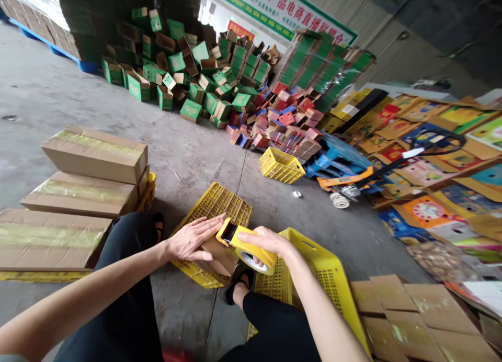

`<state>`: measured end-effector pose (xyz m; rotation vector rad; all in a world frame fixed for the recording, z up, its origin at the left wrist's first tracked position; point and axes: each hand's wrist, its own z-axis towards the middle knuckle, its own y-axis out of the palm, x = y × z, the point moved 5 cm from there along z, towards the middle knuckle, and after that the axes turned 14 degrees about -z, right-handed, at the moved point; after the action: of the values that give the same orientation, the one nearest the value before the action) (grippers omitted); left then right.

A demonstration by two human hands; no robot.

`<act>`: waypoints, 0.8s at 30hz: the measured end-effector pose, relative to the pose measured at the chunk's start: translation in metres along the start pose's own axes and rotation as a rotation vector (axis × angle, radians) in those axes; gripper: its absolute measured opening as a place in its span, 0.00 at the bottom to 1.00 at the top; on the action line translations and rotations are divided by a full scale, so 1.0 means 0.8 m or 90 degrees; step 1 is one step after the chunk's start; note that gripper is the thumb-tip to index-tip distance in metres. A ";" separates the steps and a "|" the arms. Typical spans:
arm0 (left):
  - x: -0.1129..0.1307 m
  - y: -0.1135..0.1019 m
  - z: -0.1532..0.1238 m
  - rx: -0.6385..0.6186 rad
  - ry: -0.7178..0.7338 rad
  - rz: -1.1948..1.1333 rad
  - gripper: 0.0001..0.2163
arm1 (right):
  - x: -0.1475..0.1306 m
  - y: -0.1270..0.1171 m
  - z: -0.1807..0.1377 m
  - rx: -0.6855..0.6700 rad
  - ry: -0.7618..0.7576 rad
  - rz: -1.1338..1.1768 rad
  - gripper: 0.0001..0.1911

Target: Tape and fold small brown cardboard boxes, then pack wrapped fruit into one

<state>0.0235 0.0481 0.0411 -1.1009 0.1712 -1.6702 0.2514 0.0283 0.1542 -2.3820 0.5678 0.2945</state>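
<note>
Right hand (266,241) clenched around yellow tape dispenser (245,244), left hand (194,239) flat, released, on cardboard box (219,257) over yellow crate (215,202).

arms: bare | trousers (125,278): black | sandals (235,283): black

The tape dispenser (245,245) is bright yellow, as are the perforated crates (327,278) with their grid of small holes. The small carton (219,257) is plain brown, like the stacked boxes (94,153), which carry a glossy yellowish tape stripe. The floor (188,147) is grey. The heaped cartons (188,74) are green; another pile (282,124) is red, pink and blue. The trousers (129,299) are black.
</note>
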 end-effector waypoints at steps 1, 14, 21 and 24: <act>-0.001 -0.001 -0.001 -0.002 0.006 0.024 0.47 | 0.002 0.001 -0.001 -0.001 0.002 0.004 0.23; -0.005 0.005 0.003 -0.003 0.052 0.114 0.44 | 0.025 0.005 -0.018 -0.029 -0.029 0.014 0.27; 0.010 -0.005 -0.004 -0.015 0.036 0.130 0.43 | 0.020 0.011 -0.011 -0.029 -0.043 0.020 0.24; 0.022 -0.009 -0.002 -0.027 0.041 0.143 0.41 | 0.015 0.010 -0.010 -0.008 -0.037 0.018 0.22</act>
<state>0.0171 0.0361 0.0545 -1.0202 0.3594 -1.5061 0.2588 0.0139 0.1519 -2.3717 0.5744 0.3794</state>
